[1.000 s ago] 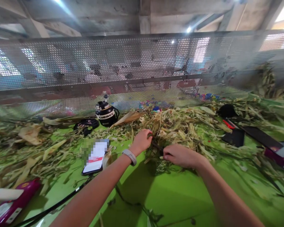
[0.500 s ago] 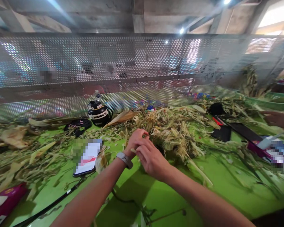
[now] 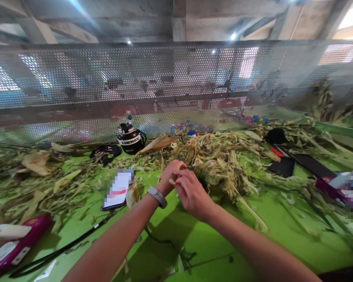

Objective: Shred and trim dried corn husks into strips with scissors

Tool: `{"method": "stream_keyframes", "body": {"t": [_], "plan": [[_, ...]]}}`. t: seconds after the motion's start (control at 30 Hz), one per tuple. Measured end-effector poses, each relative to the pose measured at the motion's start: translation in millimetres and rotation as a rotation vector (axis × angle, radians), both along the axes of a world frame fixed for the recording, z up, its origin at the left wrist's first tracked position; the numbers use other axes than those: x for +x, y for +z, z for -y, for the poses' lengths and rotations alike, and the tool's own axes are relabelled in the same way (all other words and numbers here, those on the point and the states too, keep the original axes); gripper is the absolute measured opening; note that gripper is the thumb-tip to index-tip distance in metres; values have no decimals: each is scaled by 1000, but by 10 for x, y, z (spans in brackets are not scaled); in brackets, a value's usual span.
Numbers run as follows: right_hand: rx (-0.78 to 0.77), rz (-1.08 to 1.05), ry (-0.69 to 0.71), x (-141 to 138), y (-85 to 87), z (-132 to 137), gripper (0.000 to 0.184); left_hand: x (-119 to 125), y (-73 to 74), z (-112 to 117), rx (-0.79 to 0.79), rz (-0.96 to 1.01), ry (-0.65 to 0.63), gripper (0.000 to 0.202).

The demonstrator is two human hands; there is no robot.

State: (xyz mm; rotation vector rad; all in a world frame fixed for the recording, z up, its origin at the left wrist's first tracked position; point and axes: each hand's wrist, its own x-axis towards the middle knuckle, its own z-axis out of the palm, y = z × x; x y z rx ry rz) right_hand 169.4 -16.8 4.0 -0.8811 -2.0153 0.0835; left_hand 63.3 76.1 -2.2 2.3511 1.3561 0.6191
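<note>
**Husks (image 3: 223, 164) in a Thick Heap, My Two Hands Beside It**

My left hand (image 3: 171, 175) and right hand (image 3: 192, 194) meet to the right of the phone (image 3: 119, 188), just beside the heap on a green table (image 3: 220, 250). The left bends in, fingers curled, its fingertips hidden; I cannot tell what it grasps. The right overlaps it, thumb and fingers drawn together by a pale bit (image 3: 172, 181); whether I grip that, I cannot tell. A bottle (image 3: 131, 141) stands beyond the phone; a purple box (image 3: 20, 243) lies nearer and to its left. The work looks part done, I judge: loose strips (image 3: 66, 181) lie strewn left of the phone, while the heap to its right remains large. How much of that heap has been handled, I cannot say.
</note>
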Motion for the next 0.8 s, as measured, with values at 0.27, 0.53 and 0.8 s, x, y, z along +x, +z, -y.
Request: {"method": "stream_keyframes", "body": {"t": [0.27, 0.53, 0.8], "plan": [[-19, -32, -9, -36, -43, 24, 10, -64, -12, 57, 34, 3, -19, 11], [2, 26, 119, -76, -49, 67, 12, -85, -48, 68, 45, -10, 47, 11], [54, 88, 142, -70, -70, 63, 11, -88, 25, 84, 18, -16, 74, 14]]}}
